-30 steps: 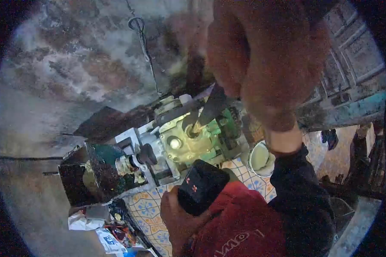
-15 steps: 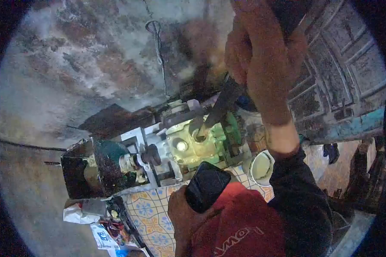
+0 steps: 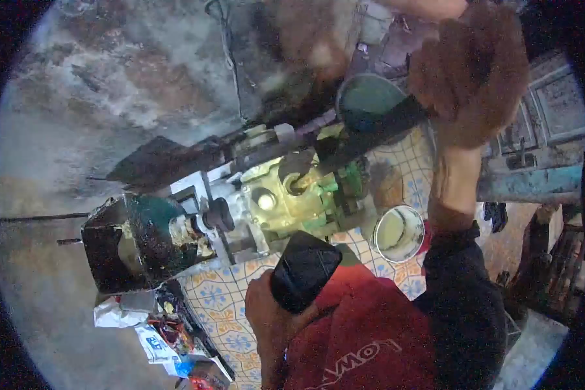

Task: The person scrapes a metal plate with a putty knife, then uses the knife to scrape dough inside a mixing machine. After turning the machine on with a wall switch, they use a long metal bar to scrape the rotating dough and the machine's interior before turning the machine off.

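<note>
My left hand, low in the middle, is closed around a black phone-like rectangular object. Just beyond it lies a metal gearbox-like housing, brightly lit, with two round openings in its face. My right hand is raised at the upper right, in shadow and somewhat blurred, its fingers curled. A dark bar-like shape runs from near that hand down towards the housing. Whether the fingers grip it cannot be made out.
A white bucket stands on the patterned tile mat, right of the housing. Beyond is a dark round tub. Part of another bare limb shows at the top edge. Bags and small packets lie lower left.
My right hand has moved right and away from the housing, uncovering the round tub. The view has shifted slightly; my left hand keeps its hold.
</note>
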Available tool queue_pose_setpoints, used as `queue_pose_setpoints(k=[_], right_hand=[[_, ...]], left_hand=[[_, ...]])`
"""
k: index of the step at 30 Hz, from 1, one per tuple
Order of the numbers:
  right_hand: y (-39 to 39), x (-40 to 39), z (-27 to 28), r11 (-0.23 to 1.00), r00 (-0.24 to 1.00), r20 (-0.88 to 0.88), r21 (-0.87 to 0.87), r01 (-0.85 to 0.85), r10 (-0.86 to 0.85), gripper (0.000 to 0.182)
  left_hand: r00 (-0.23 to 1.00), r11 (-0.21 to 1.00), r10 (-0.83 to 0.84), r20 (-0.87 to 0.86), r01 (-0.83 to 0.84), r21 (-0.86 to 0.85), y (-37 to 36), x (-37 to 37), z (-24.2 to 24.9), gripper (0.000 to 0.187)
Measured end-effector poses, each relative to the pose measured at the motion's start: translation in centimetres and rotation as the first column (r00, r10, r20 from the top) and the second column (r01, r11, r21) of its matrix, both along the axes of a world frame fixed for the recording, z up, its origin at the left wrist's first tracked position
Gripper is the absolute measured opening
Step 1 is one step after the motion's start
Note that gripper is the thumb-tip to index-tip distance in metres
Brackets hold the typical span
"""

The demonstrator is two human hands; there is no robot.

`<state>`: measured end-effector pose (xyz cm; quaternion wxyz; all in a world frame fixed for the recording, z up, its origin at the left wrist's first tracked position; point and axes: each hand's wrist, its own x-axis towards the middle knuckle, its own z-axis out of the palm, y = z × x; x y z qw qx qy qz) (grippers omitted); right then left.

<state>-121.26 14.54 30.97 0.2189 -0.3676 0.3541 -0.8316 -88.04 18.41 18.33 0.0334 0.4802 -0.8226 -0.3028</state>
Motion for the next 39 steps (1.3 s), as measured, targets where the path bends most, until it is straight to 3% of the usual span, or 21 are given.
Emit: queue_pose_setpoints(k=[1, 5, 8, 10, 12, 20, 24, 27, 30, 33, 34, 38, 39], right_hand=[[0.0, 0.0, 0.4, 0.996, 0.997, 0.015, -0.060, -0.071, 0.072, 0.030], [0.9, 0.7, 1.9, 0.999, 0.985, -0.169, -0.031, 0.035, -0.040, 0.036], [3.1, 0.9, 3.9, 0.986, 0.973, -0.175, -0.098, 0.137, -0.153, 0.032], [5.3, 0.2, 4.0, 0.974, 0.959, -0.179, -0.100, 0.205, -0.220, 0.032], [7.6, -0.9, 3.3, 0.956, 0.939, -0.181, -0.087, 0.280, -0.291, 0.032], [14.0, -6.1, -0.4, 0.853, 0.833, -0.232, 0.019, 0.521, -0.503, 0.033], [15.2, -7.3, -2.1, 0.819, 0.796, -0.281, 0.053, 0.571, -0.536, 0.033], [15.5, -7.9, -3.2, 0.804, 0.777, -0.321, 0.069, 0.590, -0.542, 0.033], [16.0, -9.8, -3.2, 0.789, 0.759, -0.345, 0.077, 0.609, -0.553, 0.033], [15.9, -10.8, -3.3, 0.782, 0.747, -0.376, 0.086, 0.617, -0.548, 0.034], [15.8, -10.9, -3.5, 0.783, 0.746, -0.386, 0.087, 0.615, -0.543, 0.034], [15.4, -10.8, -3.9, 0.785, 0.734, -0.418, 0.076, 0.615, -0.535, 0.034], [15.1, -10.8, -4.1, 0.786, 0.733, -0.424, 0.075, 0.614, -0.532, 0.034]], left_hand=[[1.000, 1.000, 0.001, -0.017, -0.001, 0.008, -0.2, -0.2, 0.3, 0.086], [0.988, 0.998, 0.052, -0.142, -0.047, 0.035, 0.6, 1.7, -0.3, 0.089], [0.992, 0.993, 0.103, -0.076, -0.098, 0.067, 0.1, 1.9, 0.0, 0.086], [0.994, 0.995, 0.094, -0.059, -0.095, -0.018, -0.4, 1.9, -0.9, 0.091], [0.997, 0.997, 0.071, 0.024, -0.070, -0.036, -1.1, 0.9, -0.6, 0.091], [0.999, 1.000, 0.011, 0.030, -0.012, 0.014, -2.7, -3.7, -2.8, 0.082], [0.995, 0.986, 0.058, 0.082, -0.070, 0.149, -3.2, -5.8, -4.0, 0.081], [0.990, 0.994, 0.014, 0.142, -0.030, 0.108, -3.4, -6.4, -4.8, 0.090], [0.987, 0.981, 0.043, 0.154, -0.071, 0.181, -4.0, -6.8, -5.0, 0.096], [0.988, 0.995, 0.047, 0.144, -0.059, 0.077, -4.2, -6.5, -6.3, 0.096], [0.982, 0.991, 0.051, 0.180, -0.072, 0.115, -4.8, -7.1, -5.8, 0.089], [0.990, 0.979, 0.136, 0.034, -0.140, 0.148, -5.0, -7.7, -6.7, 0.083], [0.986, 0.969, 0.152, 0.064, -0.162, 0.184, -4.9, -7.7, -6.9, 0.084]])
